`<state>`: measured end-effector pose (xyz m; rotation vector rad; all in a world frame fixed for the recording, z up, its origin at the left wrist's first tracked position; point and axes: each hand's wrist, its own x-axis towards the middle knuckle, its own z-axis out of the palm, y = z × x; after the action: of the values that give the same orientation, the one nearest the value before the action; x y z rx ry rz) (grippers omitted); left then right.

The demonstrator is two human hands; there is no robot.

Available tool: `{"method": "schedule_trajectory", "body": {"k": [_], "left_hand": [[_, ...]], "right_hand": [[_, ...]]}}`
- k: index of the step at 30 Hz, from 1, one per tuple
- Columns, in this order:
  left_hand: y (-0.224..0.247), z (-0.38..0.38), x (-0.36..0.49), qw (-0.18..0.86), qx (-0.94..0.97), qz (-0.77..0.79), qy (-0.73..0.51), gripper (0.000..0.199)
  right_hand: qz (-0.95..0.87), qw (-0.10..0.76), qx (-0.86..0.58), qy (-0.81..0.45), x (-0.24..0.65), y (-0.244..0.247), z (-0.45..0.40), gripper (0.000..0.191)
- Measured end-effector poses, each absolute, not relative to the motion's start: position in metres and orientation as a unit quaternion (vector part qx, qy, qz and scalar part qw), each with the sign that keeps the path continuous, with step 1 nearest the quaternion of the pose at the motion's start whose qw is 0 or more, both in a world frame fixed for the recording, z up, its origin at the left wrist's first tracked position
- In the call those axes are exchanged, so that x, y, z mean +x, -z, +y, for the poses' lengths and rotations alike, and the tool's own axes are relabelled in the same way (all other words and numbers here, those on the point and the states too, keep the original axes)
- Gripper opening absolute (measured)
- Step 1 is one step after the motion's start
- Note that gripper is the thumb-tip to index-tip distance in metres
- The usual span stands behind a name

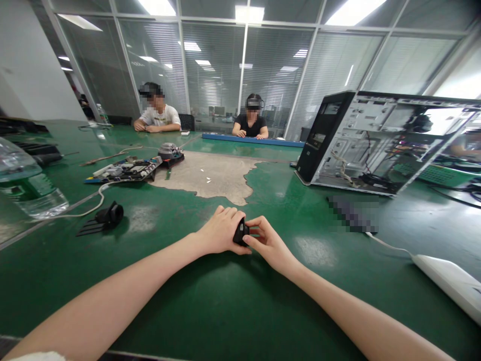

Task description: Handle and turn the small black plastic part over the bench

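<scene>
A small black part (241, 232) is held between my two hands just above the green table (225, 301). My left hand (221, 229) wraps over it from the left, fingers on top and thumb below. From the right, my right hand (265, 241) pinches its right side with thumb and fingertips. Much of the part is hidden by my left hand. To the left on the table lies another black piece (108, 214) with a round end and thin prongs.
An open computer case (326, 140) stands at the right, near a dark blurred object (351, 213) and a white box (447, 278) with a cable. At left are a circuit board (128, 169) and a plastic bottle (28, 180). Two people (160, 116) sit across the table.
</scene>
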<state>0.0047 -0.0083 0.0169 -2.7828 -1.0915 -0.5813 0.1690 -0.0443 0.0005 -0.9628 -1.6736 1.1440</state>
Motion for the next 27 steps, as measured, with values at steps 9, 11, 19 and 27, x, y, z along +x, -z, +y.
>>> {"method": "schedule_trajectory", "body": {"k": [9, 11, 19, 27], "left_hand": [[-0.0177, -0.0088, 0.0047, 0.058, -0.913, -0.358, 0.187, 0.063], [-0.0177, -0.0087, 0.0048, 0.054, -0.913, -0.359, 0.187, 0.064], [-0.0172, -0.008, 0.0051, 0.049, -0.911, -0.362, 0.191, 0.065], [-0.018, -0.009, 0.005, 0.058, -0.913, -0.358, 0.19, 0.064]], "right_hand": [[-0.686, 0.428, -0.363, -0.463, 0.1707, -0.0001, -0.0474, 0.028], [-0.679, 0.434, -0.358, -0.471, 0.1702, -0.0003, -0.0483, 0.024], [-0.67, 0.427, -0.391, -0.465, 0.1686, -0.0008, -0.0458, 0.027], [-0.687, 0.427, -0.365, -0.461, 0.1708, 0.0009, -0.0468, 0.024]]}}
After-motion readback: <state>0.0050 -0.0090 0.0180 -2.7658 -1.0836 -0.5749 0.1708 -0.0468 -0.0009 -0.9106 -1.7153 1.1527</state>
